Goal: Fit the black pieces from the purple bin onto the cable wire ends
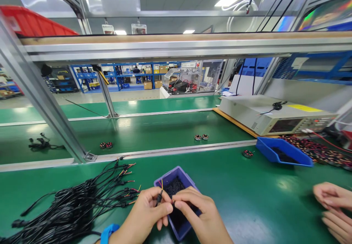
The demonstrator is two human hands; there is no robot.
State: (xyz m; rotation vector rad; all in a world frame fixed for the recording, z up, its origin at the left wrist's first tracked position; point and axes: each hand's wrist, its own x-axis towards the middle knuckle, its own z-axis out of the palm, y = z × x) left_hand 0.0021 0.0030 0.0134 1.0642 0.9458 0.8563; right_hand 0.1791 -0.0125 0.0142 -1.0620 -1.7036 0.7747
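Note:
My left hand [148,213], with a blue band at the wrist, is closed on the end of a black cable [159,198]. Thin yellow and red wires stick up from that end. Thumb and fingers of my right hand [196,211] are pinched close beside the left fingertips; whatever they hold is too small and hidden to name. Both hands are over a purple bin [180,171] holding many small black pieces [175,186]. Left of them lies a large heap of black cables [74,203], several with bare coloured wire ends pointing toward my left hand.
Another person's hands [337,207] rest at the right edge. A blue tray [283,152] sits beside piled small motors [310,150], below a grey bench instrument [275,114]. Small round motors [201,137] stand behind the aluminium rail [170,151]. A metal post [52,101] rises at left.

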